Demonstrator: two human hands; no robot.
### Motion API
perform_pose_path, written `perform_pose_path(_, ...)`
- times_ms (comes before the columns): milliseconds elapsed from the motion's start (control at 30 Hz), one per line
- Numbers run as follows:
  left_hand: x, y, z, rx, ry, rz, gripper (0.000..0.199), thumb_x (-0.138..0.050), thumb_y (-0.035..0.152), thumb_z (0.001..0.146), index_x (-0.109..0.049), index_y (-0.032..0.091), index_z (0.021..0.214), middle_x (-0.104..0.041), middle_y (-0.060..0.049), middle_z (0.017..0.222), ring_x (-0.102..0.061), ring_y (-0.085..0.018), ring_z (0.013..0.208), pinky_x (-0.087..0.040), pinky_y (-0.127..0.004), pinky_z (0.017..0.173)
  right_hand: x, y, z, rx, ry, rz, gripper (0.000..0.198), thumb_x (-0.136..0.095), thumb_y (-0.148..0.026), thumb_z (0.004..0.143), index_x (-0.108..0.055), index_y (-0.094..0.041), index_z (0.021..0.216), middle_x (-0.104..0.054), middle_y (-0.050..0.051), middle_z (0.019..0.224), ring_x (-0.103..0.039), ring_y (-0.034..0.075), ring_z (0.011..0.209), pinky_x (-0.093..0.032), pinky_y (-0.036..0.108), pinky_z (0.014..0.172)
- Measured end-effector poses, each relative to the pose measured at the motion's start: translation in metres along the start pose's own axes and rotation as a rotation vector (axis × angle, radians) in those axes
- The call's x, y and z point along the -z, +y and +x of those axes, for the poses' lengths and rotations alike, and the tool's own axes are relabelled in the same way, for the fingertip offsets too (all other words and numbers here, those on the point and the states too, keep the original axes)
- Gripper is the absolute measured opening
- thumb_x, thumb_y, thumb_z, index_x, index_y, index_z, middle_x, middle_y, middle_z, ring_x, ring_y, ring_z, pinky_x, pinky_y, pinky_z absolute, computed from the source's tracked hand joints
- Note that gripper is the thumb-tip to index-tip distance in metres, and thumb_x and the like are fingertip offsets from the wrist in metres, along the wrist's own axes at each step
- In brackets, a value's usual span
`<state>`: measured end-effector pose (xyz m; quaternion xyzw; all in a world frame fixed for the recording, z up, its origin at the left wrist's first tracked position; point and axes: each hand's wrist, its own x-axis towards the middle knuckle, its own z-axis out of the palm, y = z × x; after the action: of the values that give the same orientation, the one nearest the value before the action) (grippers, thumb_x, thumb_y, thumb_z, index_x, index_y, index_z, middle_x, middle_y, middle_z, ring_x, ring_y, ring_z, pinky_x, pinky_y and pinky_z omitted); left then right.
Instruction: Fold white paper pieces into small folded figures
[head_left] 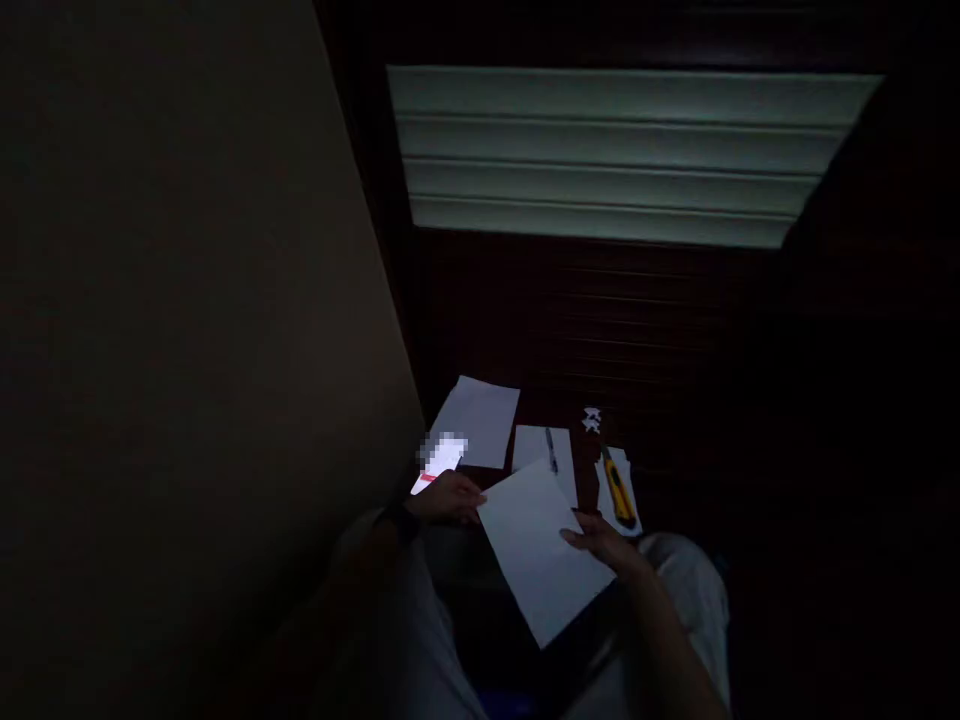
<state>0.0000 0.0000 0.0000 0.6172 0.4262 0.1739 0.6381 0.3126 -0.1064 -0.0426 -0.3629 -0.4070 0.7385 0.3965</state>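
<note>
A white sheet of paper (pixel 536 560) is held tilted above my lap, in front of the table edge. My left hand (pixel 450 496) pinches its upper left corner. My right hand (pixel 600 540) grips the right edge, thumb on top and the other fingers partly hidden beneath. Just behind it lies another white paper (pixel 525 445) with a pen (pixel 551 450) on top. To the right, a yellow and black box cutter (pixel 617 492) rests on a smaller piece of paper (pixel 634 482). A lit phone screen (pixel 442 460) glows beside my left hand.
More white paper (pixel 484 420) lies at the back left of the dark table. Small torn paper scraps (pixel 592 419) sit near the cutter's tip. A wall (pixel 225 300) rises close on the left, and a dark panel with pale slats (pixel 600 155) stands ahead.
</note>
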Motion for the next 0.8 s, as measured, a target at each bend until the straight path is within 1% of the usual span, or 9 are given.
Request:
perform_pose_path(133,-0.001,0.009,-0.007,0.013,-0.052,-0.016,0.039,-0.071,0.038,0.066,-0.066,0.011,0.093,-0.070,-0.011,0.079,-0.066,-0.018,0.065,-0.048,-0.022,0.052,0.001,-0.001,0.000,-0.015,0.037,0.013,0.042,-0.073,-0.029,0.067,-0.062,-0.018,0.106,-0.068,0.004,0.086,-0.060,0.016,0.065,-0.042,0.027,0.060)
perform_pose_path(233,-0.001,0.017,-0.014,0.035,-0.159,-0.051,0.044,-0.070,0.034,0.067,-0.064,0.012,0.105,-0.070,-0.012,0.088,-0.067,-0.019,0.070,-0.047,-0.022,0.054,0.000,-0.003,-0.001,0.005,0.052,0.018,0.046,-0.073,-0.030,0.065,-0.061,-0.020,0.109,-0.067,0.004,0.089,-0.061,0.017,0.068,-0.043,0.029,0.062)
perform_pose_path(333,-0.001,0.021,-0.019,0.065,-0.228,-0.064,0.048,-0.070,0.033,0.067,-0.062,0.013,0.110,-0.070,-0.013,0.091,-0.067,-0.020,0.072,-0.047,-0.022,0.055,-0.003,-0.006,-0.003,0.026,0.040,0.022,0.048,-0.073,-0.029,0.065,-0.060,-0.020,0.111,-0.067,0.004,0.090,-0.061,0.019,0.072,-0.044,0.031,0.065)
perform_pose_path(500,-0.001,0.022,-0.020,0.091,-0.267,-0.063,0.049,-0.069,0.034,0.069,-0.060,0.015,0.113,-0.069,-0.013,0.094,-0.068,-0.021,0.072,-0.047,-0.023,0.054,-0.010,-0.010,-0.005,0.011,0.023,0.010,0.049,-0.071,-0.028,0.068,-0.058,-0.021,0.115,-0.067,0.005,0.091,-0.062,0.019,0.071,-0.044,0.031,0.064)
perform_pose_path(700,-0.002,0.022,-0.020,0.093,-0.280,-0.074,0.046,-0.069,0.033,0.068,-0.062,0.014,0.110,-0.069,-0.014,0.094,-0.068,-0.021,0.073,-0.048,-0.023,0.055,-0.014,-0.013,-0.008,0.009,0.048,0.017,0.052,-0.073,-0.028,0.064,-0.059,-0.022,0.114,-0.067,0.005,0.094,-0.062,0.021,0.077,-0.044,0.033,0.069)
perform_pose_path(800,-0.003,0.024,-0.021,0.099,-0.277,-0.091,0.046,-0.069,0.031,0.068,-0.062,0.014,0.110,-0.069,-0.014,0.093,-0.068,-0.020,0.072,-0.047,-0.022,0.055,-0.011,-0.013,-0.008,-0.015,0.027,0.014,0.054,-0.073,-0.028,0.063,-0.058,-0.021,0.115,-0.068,0.004,0.092,-0.062,0.020,0.073,-0.043,0.031,0.066)
